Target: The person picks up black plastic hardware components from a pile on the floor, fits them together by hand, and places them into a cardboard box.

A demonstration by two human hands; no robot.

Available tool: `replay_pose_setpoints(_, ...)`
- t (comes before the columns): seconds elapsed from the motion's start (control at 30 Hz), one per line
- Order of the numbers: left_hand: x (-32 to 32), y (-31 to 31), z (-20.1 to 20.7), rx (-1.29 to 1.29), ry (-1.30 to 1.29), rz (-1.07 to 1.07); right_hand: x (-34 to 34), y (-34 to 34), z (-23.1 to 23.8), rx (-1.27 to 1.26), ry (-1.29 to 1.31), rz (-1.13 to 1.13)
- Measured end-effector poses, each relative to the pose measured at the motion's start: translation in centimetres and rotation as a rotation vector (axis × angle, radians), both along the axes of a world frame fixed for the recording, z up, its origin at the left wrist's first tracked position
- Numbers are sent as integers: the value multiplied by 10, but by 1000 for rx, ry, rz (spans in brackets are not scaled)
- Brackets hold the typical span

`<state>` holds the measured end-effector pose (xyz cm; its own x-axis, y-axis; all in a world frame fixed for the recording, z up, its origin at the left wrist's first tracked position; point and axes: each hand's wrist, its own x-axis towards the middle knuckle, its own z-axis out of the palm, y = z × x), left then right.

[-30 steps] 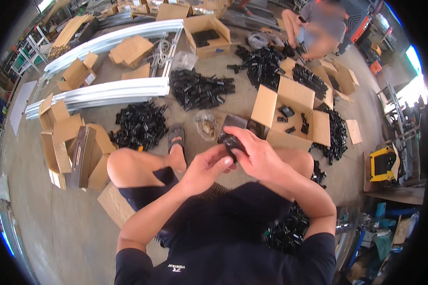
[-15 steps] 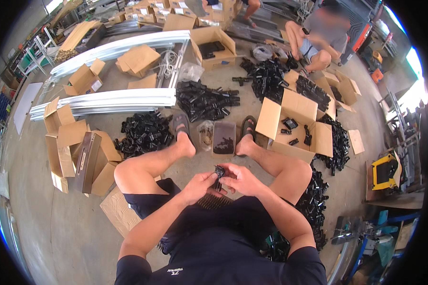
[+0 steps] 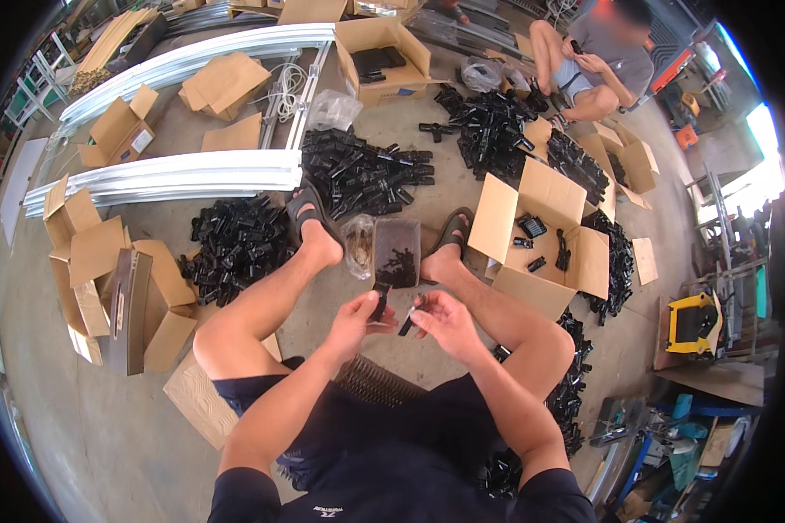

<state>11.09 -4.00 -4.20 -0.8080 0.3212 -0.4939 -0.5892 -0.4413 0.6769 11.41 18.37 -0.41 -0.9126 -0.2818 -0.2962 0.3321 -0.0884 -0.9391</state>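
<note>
Between my knees, my left hand (image 3: 352, 326) is closed on a black plastic part (image 3: 378, 302), its fingers hiding much of it. A short gap to the right, my right hand (image 3: 446, 326) pinches a small, narrow black piece (image 3: 406, 323) that points down and left. The two pieces are apart. Just beyond my hands, a rectangular plastic tub (image 3: 397, 233) stands on the floor between my feet, with small dark pieces inside. Touching its left side lies a clear plastic bag (image 3: 358, 247) with brownish contents.
Piles of black parts lie left (image 3: 240, 248), ahead (image 3: 366, 174) and far right (image 3: 493, 131). An open cardboard box (image 3: 506, 272) holding several parts stands by my right foot. White metal rails (image 3: 166, 181) lie at left. A seated person (image 3: 615, 57) handles a small black thing at far right.
My hands were together on one black part; now they are apart, each with a piece. The seated person's hands have come up, and the view has shifted slightly.
</note>
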Motion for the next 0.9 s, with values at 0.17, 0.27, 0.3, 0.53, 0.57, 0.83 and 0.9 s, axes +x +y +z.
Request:
replay_pose_setpoints(0.17, 5, 2, -43, 19, -60, 31, -5, -16, -45, 85, -98, -36)
replay_pose_setpoints(0.27, 10, -3, -50, -19, -12, 4, -9, -28, -52, 87, -108, 5)
replay_pose_setpoints(0.3, 5, -3, -51, -29, 25, -3, -12, -29, -53, 101, -107, 24)
replay_pose_setpoints(0.53, 10, 3, -54, -285, 163, -117, -10, -19, -72, 144, -150, 99)
replay_pose_setpoints(0.57, 10, 3, -57, -291, 188, -120, -11, -18, -73, 148, -146, 101)
replay_pose_setpoints(0.83, 9, 1, -53, -260, 200, -162, -9, -19, -76, 90, -137, 51)
replay_pose_setpoints(0.9, 10, 0, -53, -252, 209, -163, -8, -20, -73, 101, -115, 44)
